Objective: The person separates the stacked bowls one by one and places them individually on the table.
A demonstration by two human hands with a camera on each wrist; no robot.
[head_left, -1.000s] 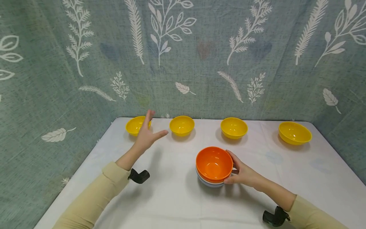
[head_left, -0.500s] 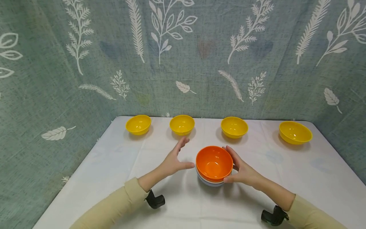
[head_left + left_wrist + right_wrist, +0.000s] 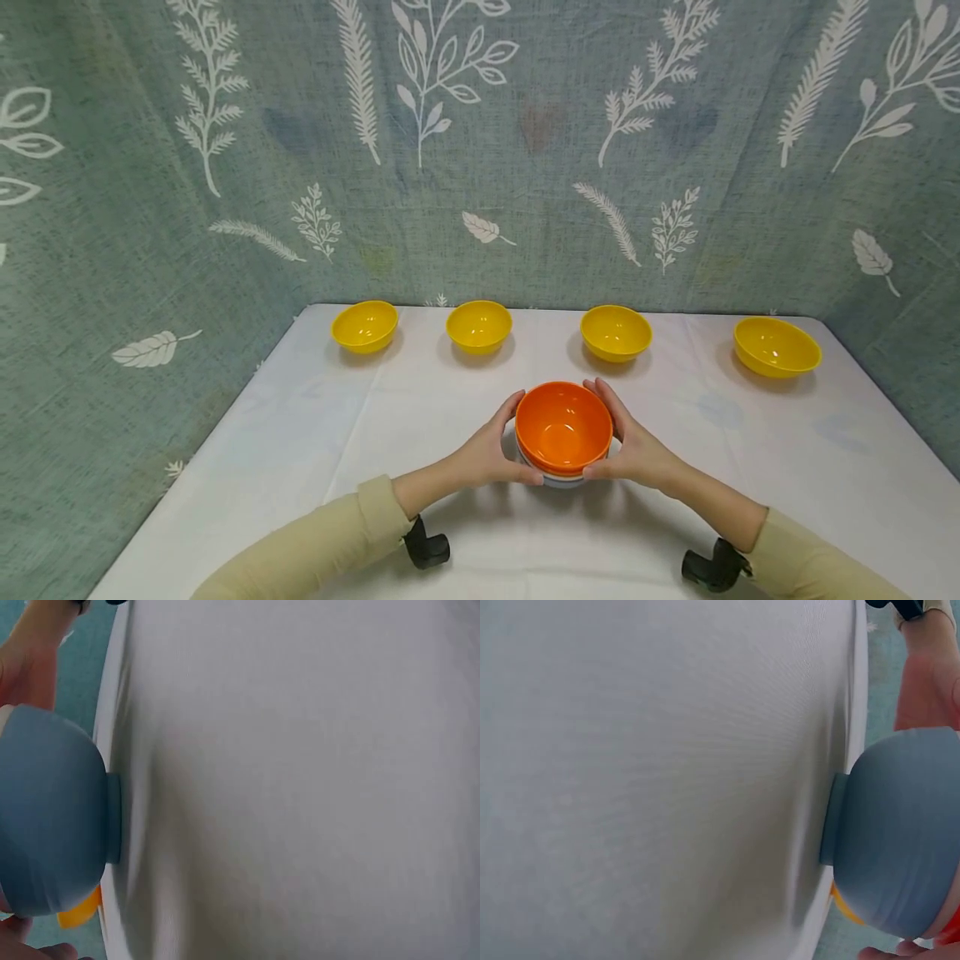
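On the white tablecloth's near middle, left hand has swung back from the far-left yellow plastic bowl and now cups the stacked bowls topped by a glossy orange bowl, opposite right hand, both curled around its sides, a two-handed grip that looks lift-ready.

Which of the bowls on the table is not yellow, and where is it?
The orange bowl, topmost of a stack, held between the left hand and right hand. The four others along the back are yellow.
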